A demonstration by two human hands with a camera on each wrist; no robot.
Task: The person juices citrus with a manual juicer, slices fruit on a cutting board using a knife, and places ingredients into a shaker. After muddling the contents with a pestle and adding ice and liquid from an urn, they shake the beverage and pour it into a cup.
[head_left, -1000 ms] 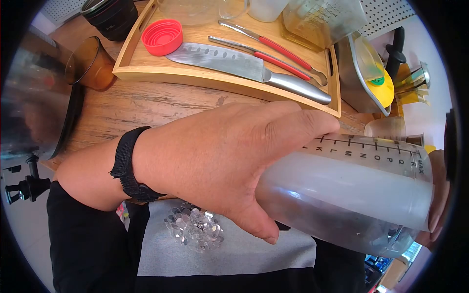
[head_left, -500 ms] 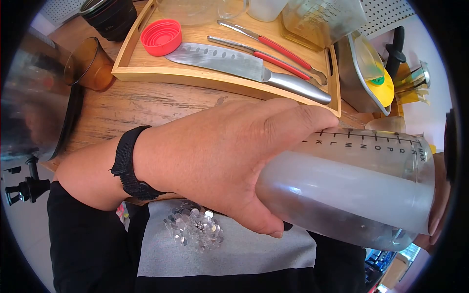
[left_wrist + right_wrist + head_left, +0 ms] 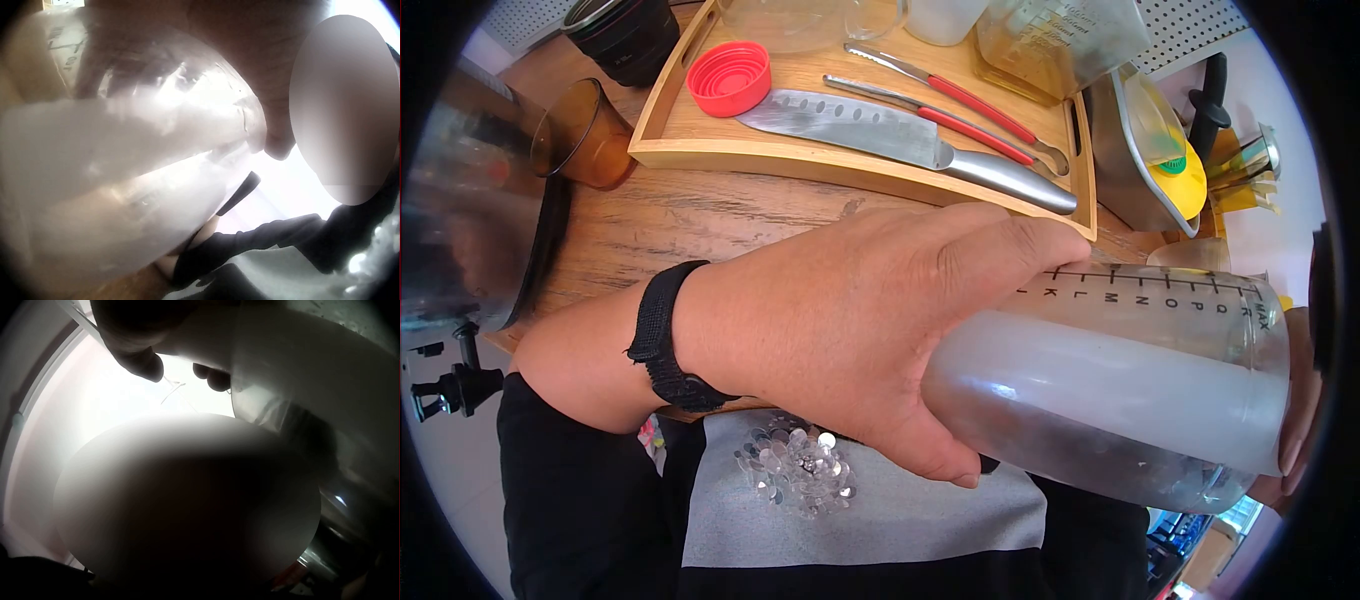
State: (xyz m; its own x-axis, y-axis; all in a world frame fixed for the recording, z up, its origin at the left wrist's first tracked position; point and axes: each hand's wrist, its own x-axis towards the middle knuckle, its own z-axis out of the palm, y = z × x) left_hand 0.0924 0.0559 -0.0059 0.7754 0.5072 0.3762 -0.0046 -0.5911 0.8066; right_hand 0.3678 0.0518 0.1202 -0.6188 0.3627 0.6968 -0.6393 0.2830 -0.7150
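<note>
A clear cylindrical container (image 3: 1100, 390), marked with letters and MAX, is held on its side, slightly tilted, with whitish, cloudy material or a reflection along it. The left hand (image 3: 870, 330), a black band on its wrist, grips one end with thumb and fingers spread round the wall. At the far right of the head view, the right hand (image 3: 1297, 400) holds the other end, mostly cut off. In the left wrist view the container (image 3: 125, 169) fills the left side. Dark fingertips of the right hand (image 3: 150, 344) show beside the container (image 3: 300, 369) in the right wrist view.
A wooden tray (image 3: 800, 160) holds a knife (image 3: 850, 125), red-handled tongs (image 3: 970, 100), a red collapsible cup (image 3: 730, 78) and jugs. Left stand an amber glass (image 3: 585, 140) and a lens-like black cylinder (image 3: 625, 40). A grey cloth with sequins (image 3: 800, 470) lies on the lap.
Compared with a second ago, the container has turned slightly, its letter scale sitting a little higher near the left hand and its lower edge raised. Both hands still hold it.
</note>
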